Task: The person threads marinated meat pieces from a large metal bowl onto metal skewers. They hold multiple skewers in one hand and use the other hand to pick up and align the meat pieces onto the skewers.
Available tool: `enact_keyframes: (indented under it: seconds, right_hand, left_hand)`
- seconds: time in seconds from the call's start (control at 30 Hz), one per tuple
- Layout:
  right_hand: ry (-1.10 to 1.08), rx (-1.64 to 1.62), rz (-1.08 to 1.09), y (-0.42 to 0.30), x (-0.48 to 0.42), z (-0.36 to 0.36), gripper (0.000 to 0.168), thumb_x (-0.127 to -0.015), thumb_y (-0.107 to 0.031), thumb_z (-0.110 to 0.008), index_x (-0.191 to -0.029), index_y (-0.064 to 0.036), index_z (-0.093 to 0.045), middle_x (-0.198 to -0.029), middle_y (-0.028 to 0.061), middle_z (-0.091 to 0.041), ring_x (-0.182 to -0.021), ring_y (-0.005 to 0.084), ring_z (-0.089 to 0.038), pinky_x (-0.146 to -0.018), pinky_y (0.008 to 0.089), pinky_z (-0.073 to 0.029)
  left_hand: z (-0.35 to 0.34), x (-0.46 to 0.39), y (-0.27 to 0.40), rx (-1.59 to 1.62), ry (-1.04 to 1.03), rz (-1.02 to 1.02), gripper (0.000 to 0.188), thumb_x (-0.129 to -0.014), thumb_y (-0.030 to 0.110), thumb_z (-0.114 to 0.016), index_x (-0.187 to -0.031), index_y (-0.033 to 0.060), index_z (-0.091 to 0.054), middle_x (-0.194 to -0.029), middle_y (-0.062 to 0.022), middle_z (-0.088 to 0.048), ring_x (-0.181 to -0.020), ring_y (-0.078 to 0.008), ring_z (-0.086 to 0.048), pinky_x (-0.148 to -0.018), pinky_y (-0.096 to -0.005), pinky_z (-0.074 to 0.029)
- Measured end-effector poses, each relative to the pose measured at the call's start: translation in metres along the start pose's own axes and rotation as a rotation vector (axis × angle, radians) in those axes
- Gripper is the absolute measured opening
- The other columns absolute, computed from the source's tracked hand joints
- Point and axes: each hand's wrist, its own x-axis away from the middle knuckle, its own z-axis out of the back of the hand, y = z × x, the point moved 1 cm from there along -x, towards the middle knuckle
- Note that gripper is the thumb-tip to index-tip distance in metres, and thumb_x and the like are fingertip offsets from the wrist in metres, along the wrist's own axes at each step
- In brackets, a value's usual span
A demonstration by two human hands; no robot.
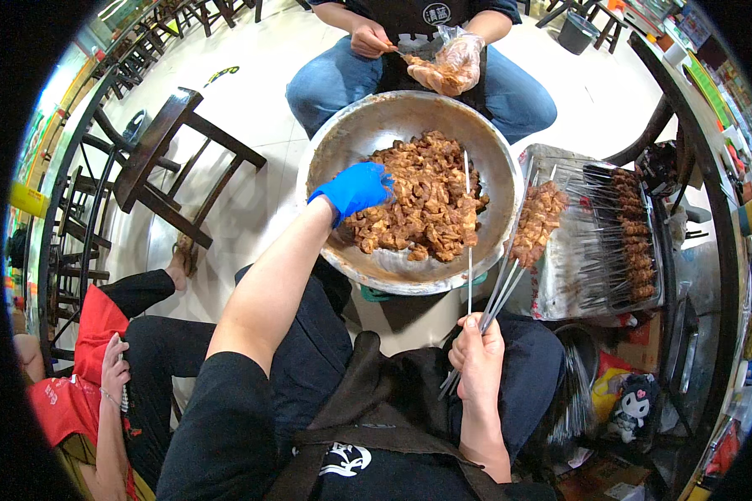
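Note:
Marinated meat chunks (pixel 413 194) are heaped in a large metal basin (pixel 363 119) before me. My left hand (pixel 355 191), in a blue glove, reaches into the left side of the heap; its fingertips are partly hidden among the meat. My bare right hand (pixel 478 354) grips several metal skewers (pixel 498 294) near their lower ends. One skewer (pixel 470 275) stands apart over the basin, with a few meat pieces threaded below its tip. The others, to its right, carry a cluster of threaded meat (pixel 537 222) beside the basin's rim.
Opposite sits a person (pixel 438 56) with a plastic-gloved hand, threading meat. A tray (pixel 601 307) of meat skewers (pixel 633 238) lies right of the basin. Bare skewers (pixel 570 394) stand lower right, near a plush toy (pixel 633 407). A wooden stool (pixel 156 144) and a person in red (pixel 94 376) are left.

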Motion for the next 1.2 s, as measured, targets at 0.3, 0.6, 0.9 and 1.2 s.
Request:
enact_keyframes:
  seconds: [0.3, 0.6, 0.9, 1.2]
  right_hand:
    - [-0.008, 0.014, 0.032, 0.006, -0.006, -0.005, 0.013, -0.097, -0.019, -0.049, -0.091, -0.008, -0.048, -0.053, -0.0084, -0.031, -0.04, 0.001, -0.023, -0.036, 0.0191, -0.017]
    - [-0.01, 0.034, 0.017, 0.003, -0.007, -0.01, 0.013, -0.097, -0.019, -0.049, -0.091, -0.007, -0.048, -0.053, -0.0081, -0.031, -0.04, 0.0013, -0.023, -0.036, 0.0191, -0.017]
    - [-0.166, -0.01, -0.096, 0.001, -0.003, -0.012, 0.01, -0.097, -0.015, -0.049, -0.092, -0.006, -0.049, -0.053, -0.0073, -0.031, -0.04, 0.0019, -0.022, -0.036, 0.0194, -0.018]
    - [-0.281, 0.017, -0.194, 0.009, -0.002, -0.015, 0.009, -0.096, -0.014, -0.051, -0.092, -0.006, -0.051, -0.056, -0.0051, -0.037, -0.041, 0.0028, -0.027, -0.038, 0.0195, -0.021]
  left_hand:
    - [-0.009, 0.0, 0.006, -0.169, 0.222, -0.063, 0.025, -0.083, 0.021, -0.058, -0.102, 0.0064, -0.063, -0.105, -0.0203, -0.062, -0.097, -0.0373, -0.059, -0.082, -0.0457, -0.048]
    - [-0.013, -0.017, 0.003, -0.153, 0.291, 0.029, 0.024, -0.087, 0.021, -0.054, -0.099, 0.0019, -0.063, -0.099, -0.0195, -0.063, -0.091, -0.0343, -0.061, -0.079, -0.0429, -0.049]
    - [0.036, 0.021, 0.015, 1.469, -0.228, 0.229, 0.04, -0.095, 0.035, -0.051, -0.125, 0.0084, -0.052, -0.107, -0.0065, -0.061, -0.096, -0.0206, -0.059, -0.083, -0.0396, -0.049]
    - [0.027, 0.03, 0.014, 1.718, 0.088, 0.061, 0.04, -0.094, 0.022, -0.055, -0.127, -0.0002, -0.047, -0.123, -0.0166, -0.055, -0.114, -0.0272, -0.055, -0.094, -0.0411, -0.05]
